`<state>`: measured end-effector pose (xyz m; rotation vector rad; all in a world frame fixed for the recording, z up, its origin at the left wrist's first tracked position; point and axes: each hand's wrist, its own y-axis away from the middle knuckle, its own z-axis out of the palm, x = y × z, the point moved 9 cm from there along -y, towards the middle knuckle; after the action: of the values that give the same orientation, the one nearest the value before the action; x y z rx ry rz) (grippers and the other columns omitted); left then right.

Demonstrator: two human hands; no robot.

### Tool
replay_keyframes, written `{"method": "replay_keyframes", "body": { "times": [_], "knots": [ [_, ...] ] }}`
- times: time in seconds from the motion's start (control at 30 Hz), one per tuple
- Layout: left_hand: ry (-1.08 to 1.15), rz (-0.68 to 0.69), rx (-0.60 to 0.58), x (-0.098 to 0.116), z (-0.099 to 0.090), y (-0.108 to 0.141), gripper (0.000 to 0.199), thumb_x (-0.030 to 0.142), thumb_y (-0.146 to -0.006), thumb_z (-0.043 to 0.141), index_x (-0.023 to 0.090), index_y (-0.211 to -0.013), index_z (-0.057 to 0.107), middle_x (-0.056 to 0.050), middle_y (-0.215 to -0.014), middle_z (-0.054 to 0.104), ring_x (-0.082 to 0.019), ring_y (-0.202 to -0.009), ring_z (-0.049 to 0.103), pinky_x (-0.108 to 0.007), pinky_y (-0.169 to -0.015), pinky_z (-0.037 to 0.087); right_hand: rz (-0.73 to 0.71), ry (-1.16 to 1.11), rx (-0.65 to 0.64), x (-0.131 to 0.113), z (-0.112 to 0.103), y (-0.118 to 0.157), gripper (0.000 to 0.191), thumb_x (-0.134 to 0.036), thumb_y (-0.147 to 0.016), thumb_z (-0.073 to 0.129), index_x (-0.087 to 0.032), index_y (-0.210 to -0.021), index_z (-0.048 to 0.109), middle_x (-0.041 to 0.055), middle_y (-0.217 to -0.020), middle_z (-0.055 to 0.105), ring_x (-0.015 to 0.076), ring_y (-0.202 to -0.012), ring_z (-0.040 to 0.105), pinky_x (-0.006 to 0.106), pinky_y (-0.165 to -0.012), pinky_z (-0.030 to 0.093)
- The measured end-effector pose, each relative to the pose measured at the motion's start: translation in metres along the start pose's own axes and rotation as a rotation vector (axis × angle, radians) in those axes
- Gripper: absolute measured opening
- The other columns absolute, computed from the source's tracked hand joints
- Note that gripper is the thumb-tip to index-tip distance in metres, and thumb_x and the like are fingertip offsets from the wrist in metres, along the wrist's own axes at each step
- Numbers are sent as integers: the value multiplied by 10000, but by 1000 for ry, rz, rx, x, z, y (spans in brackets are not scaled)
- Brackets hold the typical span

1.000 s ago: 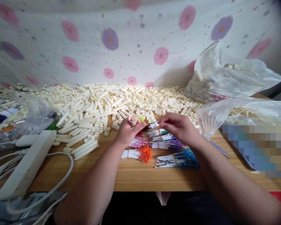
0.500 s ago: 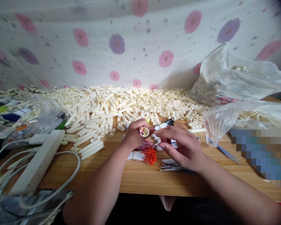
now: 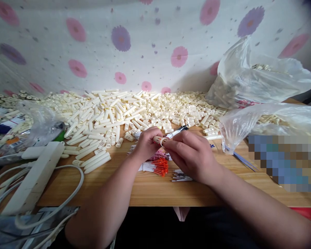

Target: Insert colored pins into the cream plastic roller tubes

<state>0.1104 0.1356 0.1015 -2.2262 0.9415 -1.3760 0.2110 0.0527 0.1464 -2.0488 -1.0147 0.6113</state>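
Note:
Near the middle of the view, my left hand (image 3: 148,143) is wrapped round a cream slotted tube (image 3: 158,140). My right hand (image 3: 193,155) pinches at the tube's right end, where a pale ring-like rim shows between the fingertips; whether that is a separate piece I cannot tell. Beneath the hands lie a bundle of white sticks with orange ends (image 3: 159,167), pink-tipped ones (image 3: 159,155) and white sticks with dark tips (image 3: 180,175). Behind them is a bundle with black ends (image 3: 181,129).
Cream tubes and slotted caps (image 3: 124,110) are heaped along the back. A white power strip (image 3: 36,180) with looped cables sits at the left. Plastic bags (image 3: 233,83) stand at the right, with blue tweezers (image 3: 245,162) on the wooden table (image 3: 150,197).
My right hand has moved left and closed its fingers at the tube's end. The tube has turned from facing the camera to pointing sideways. The view has shifted slightly.

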Motion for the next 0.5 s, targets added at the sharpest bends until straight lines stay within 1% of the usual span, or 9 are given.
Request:
{"method": "replay_keyframes", "body": {
  "times": [0.1,0.17,0.23,0.3,0.33,0.37,0.4,0.43,0.5],
  "knots": [
    [-1,-52,-21,-6,5,0,219,113,-727,552,176,-555,431,51,-571,403,-104,-577,390,-242,-552,290,71,-60,-111,6,10,-3,166,-177,-906,472,-169,-923,637,60,-807,582,140,-716,550,270,-621,443],
    [8,-110,-21,-10,7,1,239,122,-723,557,179,-543,411,51,-563,392,-108,-578,386,-245,-554,292,101,-145,-158,12,10,-5,180,-203,-918,459,-179,-939,637,65,-837,582,147,-751,563,282,-656,458],
    [37,-161,-14,-12,7,2,271,185,-752,588,180,-542,417,50,-554,402,-110,-574,395,-247,-552,303,117,-256,-120,20,-4,-6,170,-241,-918,482,-209,-1001,627,58,-888,598,160,-821,581,305,-723,476],
    [72,-180,-38,-9,9,3,273,258,-779,621,174,-567,470,45,-557,448,-108,-560,418,-247,-544,317,190,-310,4,39,-31,1,158,-272,-906,521,-242,-1025,621,45,-919,616,172,-882,587,331,-785,479],
    [92,-173,-83,-5,13,4,250,273,-786,631,170,-592,510,38,-571,486,-107,-557,440,-246,-543,330,249,-303,58,50,-44,10,140,-278,-896,541,-249,-1003,627,39,-908,622,175,-886,589,339,-794,477],
    [112,-152,-151,1,18,5,210,267,-791,637,166,-627,554,28,-594,527,-107,-562,467,-244,-546,347,310,-280,79,60,-55,21,115,-276,-889,554,-247,-965,636,36,-886,626,176,-870,592,340,-785,478],
    [135,-122,-237,8,26,6,162,247,-795,638,163,-664,593,14,-627,567,-111,-580,501,-244,-561,372,350,-261,44,67,-59,34,91,-270,-881,566,-240,-917,644,34,-854,627,172,-835,594,332,-758,480],
    [157,-78,-337,17,34,9,116,222,-802,632,163,-703,628,-2,-670,603,-118,-617,537,-246,-591,402,374,-247,-54,70,-56,48,83,-261,-875,572,-230,-881,649,34,-833,629,167,-800,594,321,-726,480],
    [184,22,-508,34,50,17,66,202,-813,625,168,-789,677,-32,-757,646,-135,-700,586,-254,-659,446,398,-210,-287,69,-42,81,96,-239,-876,563,-212,-863,654,44,-831,632,160,-768,585,304,-679,475]
  ]
}}
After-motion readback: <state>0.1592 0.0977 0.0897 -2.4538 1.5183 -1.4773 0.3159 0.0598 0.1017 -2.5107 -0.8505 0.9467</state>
